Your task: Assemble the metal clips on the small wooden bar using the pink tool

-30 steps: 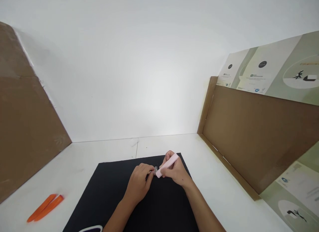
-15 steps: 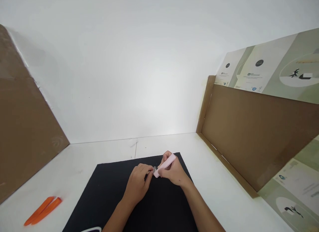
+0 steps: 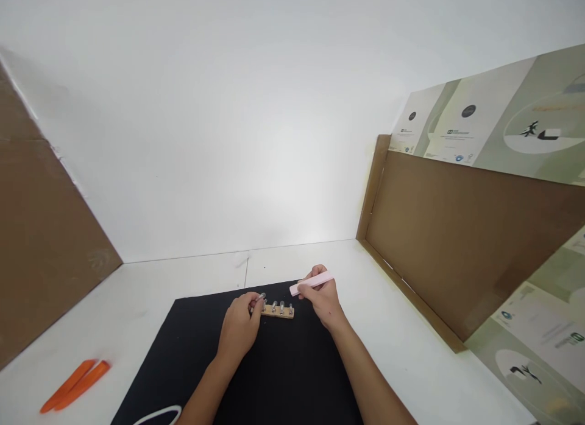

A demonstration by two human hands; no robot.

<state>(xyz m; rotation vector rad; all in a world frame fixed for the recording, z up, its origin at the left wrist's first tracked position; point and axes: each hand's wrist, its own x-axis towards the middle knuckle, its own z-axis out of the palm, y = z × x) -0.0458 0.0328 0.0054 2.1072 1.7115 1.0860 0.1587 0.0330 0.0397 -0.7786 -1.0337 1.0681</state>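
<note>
Grip of the right hand [image 3: 322, 300] is closed around a pale pink bar [image 3: 311, 283], holding it just above and clear of a wooden strip [image 3: 277, 312] set with a row of metal pegs [image 3: 282, 307]. Grip of the left hand [image 3: 237, 327] is pinched on the strip's end peg, seemingly to steady it. The strip lies on a black mat [image 3: 205, 352], near its far edge. Open mat stretches toward the person, while two orange pry tools [image 3: 75, 385] lie well left on the white bench [image 3: 137, 303].
</note>
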